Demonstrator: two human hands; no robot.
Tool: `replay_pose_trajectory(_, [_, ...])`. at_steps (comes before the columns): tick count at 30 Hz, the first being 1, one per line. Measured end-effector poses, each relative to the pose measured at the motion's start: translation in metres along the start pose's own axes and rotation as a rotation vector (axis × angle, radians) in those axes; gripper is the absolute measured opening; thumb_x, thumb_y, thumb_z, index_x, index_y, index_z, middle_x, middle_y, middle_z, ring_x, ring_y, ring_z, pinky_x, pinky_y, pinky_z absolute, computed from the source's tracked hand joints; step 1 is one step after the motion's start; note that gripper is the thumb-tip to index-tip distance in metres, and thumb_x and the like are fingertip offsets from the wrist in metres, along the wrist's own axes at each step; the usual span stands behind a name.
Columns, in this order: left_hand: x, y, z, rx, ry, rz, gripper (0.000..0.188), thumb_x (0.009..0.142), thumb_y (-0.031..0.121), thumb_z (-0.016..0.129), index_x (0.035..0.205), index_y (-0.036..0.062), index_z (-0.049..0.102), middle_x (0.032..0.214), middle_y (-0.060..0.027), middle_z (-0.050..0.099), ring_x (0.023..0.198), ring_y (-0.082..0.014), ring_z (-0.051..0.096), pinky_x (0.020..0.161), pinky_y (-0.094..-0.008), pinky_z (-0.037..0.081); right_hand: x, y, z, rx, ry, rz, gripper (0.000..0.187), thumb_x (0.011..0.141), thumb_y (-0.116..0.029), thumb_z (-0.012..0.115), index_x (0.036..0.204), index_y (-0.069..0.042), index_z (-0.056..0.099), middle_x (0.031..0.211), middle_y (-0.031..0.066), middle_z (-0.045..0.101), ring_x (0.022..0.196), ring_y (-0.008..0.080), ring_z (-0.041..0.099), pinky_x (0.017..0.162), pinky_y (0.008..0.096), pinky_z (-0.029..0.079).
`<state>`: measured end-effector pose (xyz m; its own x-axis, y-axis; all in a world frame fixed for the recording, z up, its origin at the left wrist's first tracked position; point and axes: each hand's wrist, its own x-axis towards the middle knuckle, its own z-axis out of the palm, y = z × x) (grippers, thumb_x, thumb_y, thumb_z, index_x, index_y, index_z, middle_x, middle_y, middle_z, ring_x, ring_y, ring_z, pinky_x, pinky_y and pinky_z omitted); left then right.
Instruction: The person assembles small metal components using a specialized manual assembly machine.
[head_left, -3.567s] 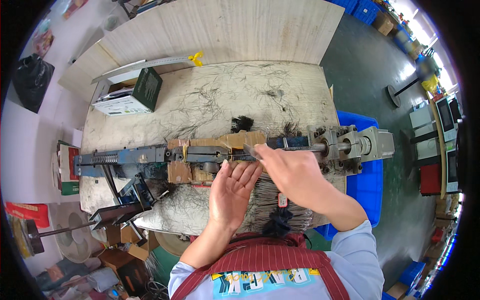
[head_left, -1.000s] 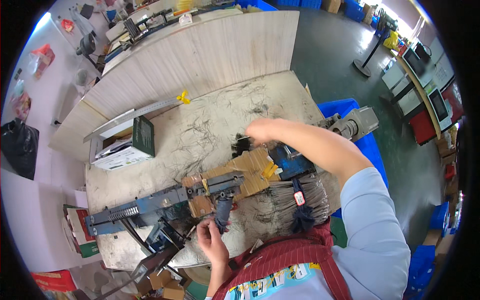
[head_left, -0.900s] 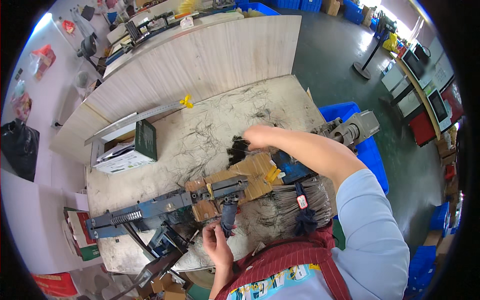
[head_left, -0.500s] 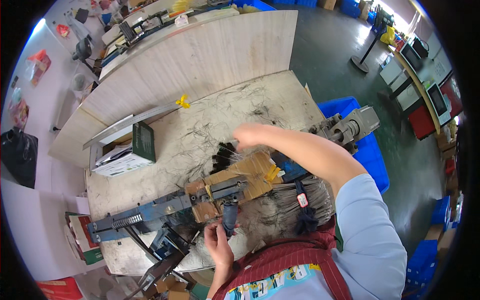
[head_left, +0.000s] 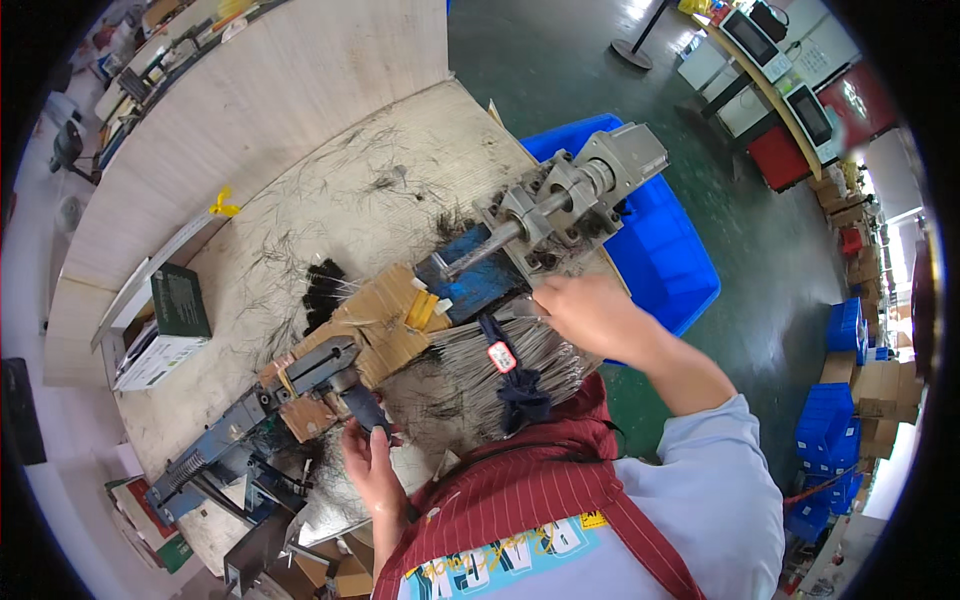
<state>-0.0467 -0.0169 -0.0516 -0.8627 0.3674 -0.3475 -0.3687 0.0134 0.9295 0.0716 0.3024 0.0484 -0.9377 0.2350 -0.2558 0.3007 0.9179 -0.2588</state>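
Note:
My left hand [head_left: 372, 468] is closed around the lower end of a dark cylindrical handle [head_left: 364, 407] that juts from the blue-grey bench machine [head_left: 232, 428]. The fingers behind the handle are partly hidden. Over to the right, my right hand [head_left: 592, 315] pinches at the far end of a bundle of thin metal wires [head_left: 475, 368]; its fingertips are partly covered. Dark cloth and a pink-edged tag [head_left: 501, 356] lie across this bundle. Black bristle brushes [head_left: 322, 292] with thin wire stems rest beyond the machine, beside taped brown cardboard [head_left: 385, 335].
A grey motor unit [head_left: 580, 190] with a shaft sits at the machine's right end. Behind it is a blue bin [head_left: 660, 255]. Loose black bristles litter the worktable [head_left: 345, 165]. A green-and-white box [head_left: 165, 330] stands at left, near a wooden partition [head_left: 300, 85].
My right hand has left the black brushes and moved right, toward me, to the wire bundle. My left hand stays at the handle. The view has swung to the right.

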Motion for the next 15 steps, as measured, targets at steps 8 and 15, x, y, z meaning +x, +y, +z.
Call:
replay_pose_trajectory(8, [-0.008, -0.006, -0.004, 0.279, 0.049, 0.207, 0.035, 0.092, 0.002, 0.057, 0.126, -0.003, 0.048, 0.119, -0.0124, 0.058, 0.096, -0.0188, 0.06, 0.076, -0.0282, 0.049, -0.019, 0.029, 0.043, 0.265, 0.282, 0.012, 0.015, 0.087, -0.018, 0.062, 0.088, -0.005, 0.056, 0.084, 0.0136, 0.059, 0.079, 0.0362, 0.06, 0.064, 0.0452, 0.047])
replay_pose_trajectory(15, [-0.023, 0.071, 0.037, 0.883, 0.108, 0.872, 0.024, 0.087, -0.003, 0.056, 0.112, -0.0038, 0.059, 0.111, -0.0165, 0.061, 0.093, -0.0289, 0.061, 0.085, -0.0372, 0.047, -0.039, 0.03, -0.041, 0.009, 0.348, -0.147, 0.017, 0.074, -0.01, 0.067, 0.089, -0.005, 0.06, 0.079, 0.0106, 0.063, 0.067, 0.0317, 0.063, 0.054, 0.0366, 0.05])
